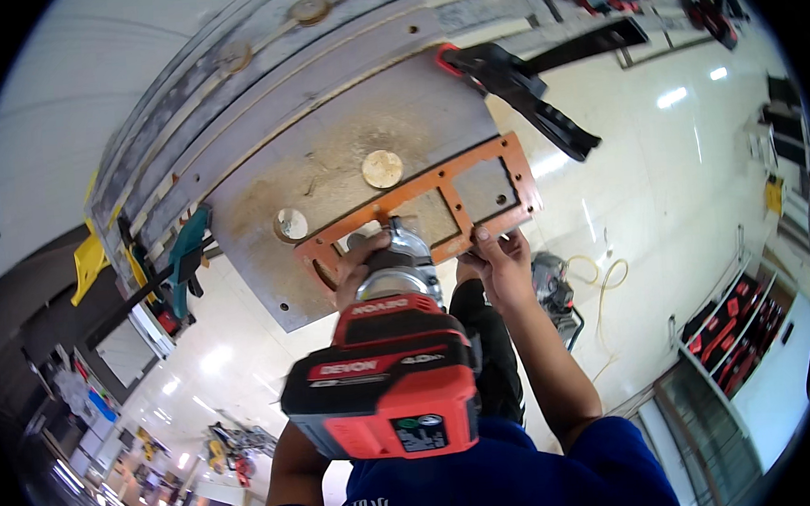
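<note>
My left hand [359, 267] grips a red and black cordless router [388, 347], whose metal base sits inside an opening of an orange template frame [439, 204]. The frame lies on a grey board [361, 144] dusted with sawdust. My right hand [496, 261] presses on the frame's near edge, fingers on the orange strip. Two round holes or discs [382, 168] show in the board beyond the frame.
A black and red clamp [515, 84] holds the board's right corner. A teal clamp [185, 257] and a yellow one [88, 263] sit at the left edge. A power tool and a yellow hose [602, 283] lie on the shiny floor; red cases fill a shelf [735, 335].
</note>
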